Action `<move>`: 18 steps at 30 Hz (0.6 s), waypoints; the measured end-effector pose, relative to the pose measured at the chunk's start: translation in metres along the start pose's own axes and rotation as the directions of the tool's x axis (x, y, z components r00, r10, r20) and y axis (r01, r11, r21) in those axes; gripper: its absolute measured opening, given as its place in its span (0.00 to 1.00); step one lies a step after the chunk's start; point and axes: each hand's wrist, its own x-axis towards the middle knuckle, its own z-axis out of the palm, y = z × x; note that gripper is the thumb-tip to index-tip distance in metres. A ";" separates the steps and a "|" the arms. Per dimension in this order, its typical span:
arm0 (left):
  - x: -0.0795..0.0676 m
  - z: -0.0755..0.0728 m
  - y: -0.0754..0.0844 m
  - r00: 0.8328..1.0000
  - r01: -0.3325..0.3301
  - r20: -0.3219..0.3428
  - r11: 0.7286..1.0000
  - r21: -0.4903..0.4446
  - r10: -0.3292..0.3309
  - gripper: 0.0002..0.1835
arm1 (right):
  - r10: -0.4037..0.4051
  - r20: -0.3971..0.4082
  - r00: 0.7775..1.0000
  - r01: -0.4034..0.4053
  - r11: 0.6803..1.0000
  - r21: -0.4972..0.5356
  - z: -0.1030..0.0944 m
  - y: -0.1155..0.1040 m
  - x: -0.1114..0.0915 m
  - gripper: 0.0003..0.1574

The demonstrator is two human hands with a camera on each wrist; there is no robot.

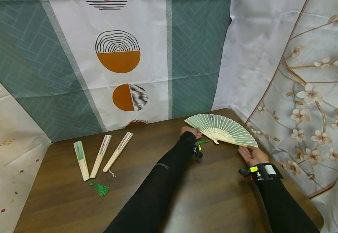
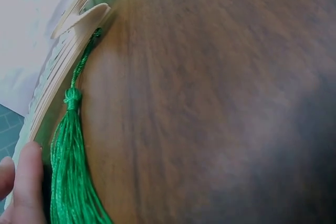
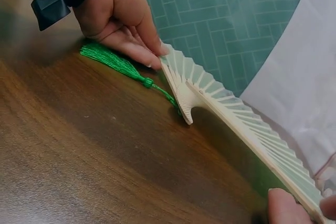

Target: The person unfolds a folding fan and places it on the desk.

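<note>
"Patterned cloths (image 1: 198, 58) hang behind the brown wooden table (image 1: 203, 194). What's by its far right corner?"

"One spread pale-green fan (image 1: 224, 127), its pivot end toward the near edge."

"And who has hold of it?"

"Both hands. The left hand (image 1: 190, 132) pinches the fan's left end between thumb and fingers. The right hand (image 1: 253, 155), palm up near the right edge, pinches the other end."

"Is the fan touching the wood?"

"I can't tell. Its green tassel (image 3: 115, 65) trails from the pivot toward the left hand."

"What about the left side?"

"Three folded fans (image 1: 100, 156) lie side by side toward the far left corner. The leftmost has a second tassel (image 1: 101, 190), also green; the rightmost, a short pale cord (image 1: 112, 173)."
</note>
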 end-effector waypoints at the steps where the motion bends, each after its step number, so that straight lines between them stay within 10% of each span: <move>1: 0.002 -0.004 0.000 1.000 0.003 0.009 1.000 -0.003 -0.003 0.09 | -0.003 0.008 1.000 0.003 1.000 -0.014 0.002 0.002 0.000 0.42; 7: 0.007 -0.029 0.001 0.998 0.003 0.055 0.999 -0.040 -0.001 0.11 | -0.013 0.045 0.999 0.018 0.995 -0.102 0.007 0.014 -0.001 0.45; 13: -0.023 -0.071 0.001 0.990 -0.123 0.070 0.992 0.033 0.121 0.14 | -0.111 0.028 0.993 0.115 0.963 -0.244 0.000 0.046 -0.003 0.40; 16: -0.044 -0.100 -0.002 0.971 -0.194 0.154 0.979 0.060 0.183 0.15 | -0.314 0.015 0.949 0.301 0.895 -0.329 -0.004 0.073 -0.009 0.27; 18: -0.057 -0.121 -0.002 0.942 -0.277 0.226 0.956 0.099 0.249 0.17 | -0.484 0.018 0.875 0.453 0.803 -0.387 -0.004 0.094 -0.016 0.15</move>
